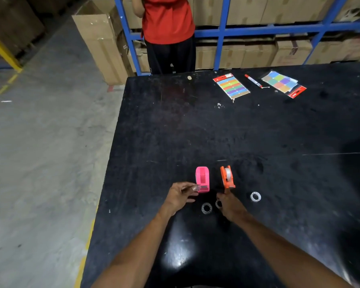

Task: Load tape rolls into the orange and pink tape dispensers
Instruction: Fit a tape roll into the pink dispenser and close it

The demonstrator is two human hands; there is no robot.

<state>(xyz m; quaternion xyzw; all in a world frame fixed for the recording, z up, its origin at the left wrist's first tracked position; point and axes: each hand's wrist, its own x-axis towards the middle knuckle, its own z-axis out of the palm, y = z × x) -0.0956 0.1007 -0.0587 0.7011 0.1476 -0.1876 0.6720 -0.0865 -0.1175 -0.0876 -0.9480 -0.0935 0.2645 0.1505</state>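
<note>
The pink tape dispenser (202,179) stands on the black table (195,125) with its slot showing no roll. My left hand (180,197) pinches its near left corner between thumb and fingertips. Just to the right, the orange tape dispenser (228,177) holds a clear tape roll. My right hand (231,204) has its fingertips on that dispenser's near end, and its back hides the grip. A clear tape roll (206,208) lies flat between my hands. A second roll (217,203) is partly covered by my right hand. A white roll (255,196) lies to the right.
At the table's far side lie a pack of coloured strips (231,85), a red marker (253,80) and a pack of coloured squares (283,83). A person in a red shirt (167,19) stands behind the table by blue shelving (222,32) with cardboard boxes. The table's left edge drops to a concrete floor.
</note>
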